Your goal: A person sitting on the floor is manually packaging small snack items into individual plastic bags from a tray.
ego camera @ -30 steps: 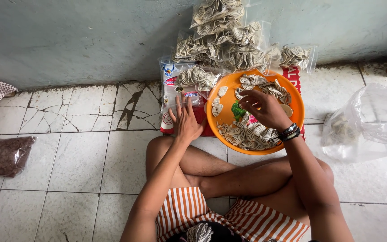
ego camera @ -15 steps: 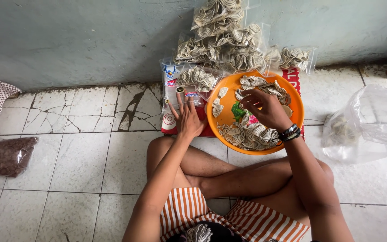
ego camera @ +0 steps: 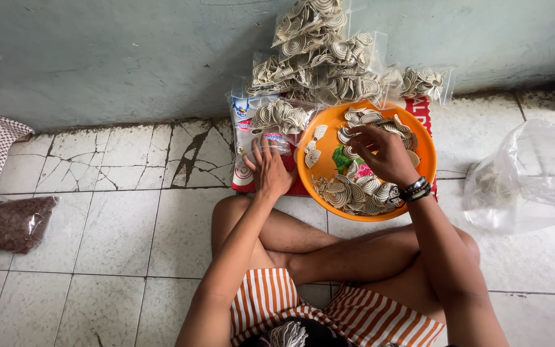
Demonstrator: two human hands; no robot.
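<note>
Orange, round and shallow, the plastic tray (ego camera: 426, 168) of spiral crackers (ego camera: 354, 193) lies at twelve o'clock from the crossed legs. The right hand (ego camera: 380, 153) hovers over it, fingers curled, grasp unclear. At nine o'clock, the left hand (ego camera: 268, 170) presses flat on a small clear bag (ego camera: 271, 138). Filled packets (ego camera: 319, 61) pile at twelve, against the wall.

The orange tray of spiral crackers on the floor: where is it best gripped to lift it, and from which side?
Probably the orange tray lifts best by its bare raised rim, from above at both sides. Its near rim lies toward the crossed legs, and crackers fill the middle. The right hand is over them; the left hand rests beside it.
</note>
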